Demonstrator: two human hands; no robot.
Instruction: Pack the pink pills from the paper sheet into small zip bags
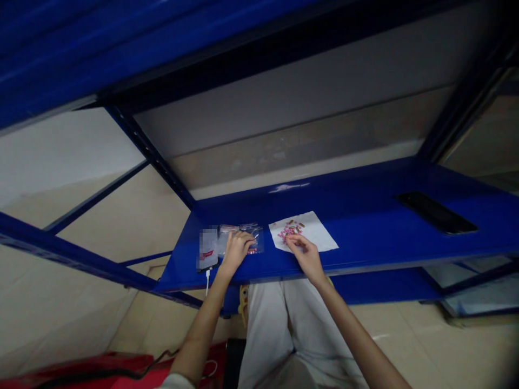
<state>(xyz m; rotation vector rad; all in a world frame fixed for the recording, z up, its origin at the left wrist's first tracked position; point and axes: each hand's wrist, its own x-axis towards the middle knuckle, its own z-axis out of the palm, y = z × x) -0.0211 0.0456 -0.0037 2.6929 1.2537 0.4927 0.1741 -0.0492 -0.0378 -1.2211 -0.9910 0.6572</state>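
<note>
My left hand [238,248] rests on a clear plastic bag [259,243], its fingers curled and the fingertips close to the thumb at the bag's right part. Small reddish pieces show in the bag beneath my fingers. My right hand [306,254] reaches over a sheet of white paper [320,235], its thumb and fingers pinched at the near edge of a loose pile. That pile consists of small pink tablets [286,231] and several dark-and-yellow capsules [299,228]. Whatever lies between the right fingertips is too small to make out.
A phone [208,248] with a lit screen and a white cable [207,278] lies left of the bag. Farther right on the blue shelf [365,216] is a dark phone [438,212]. Blue uprights [146,146] and an upper shelf [162,38] frame the space.
</note>
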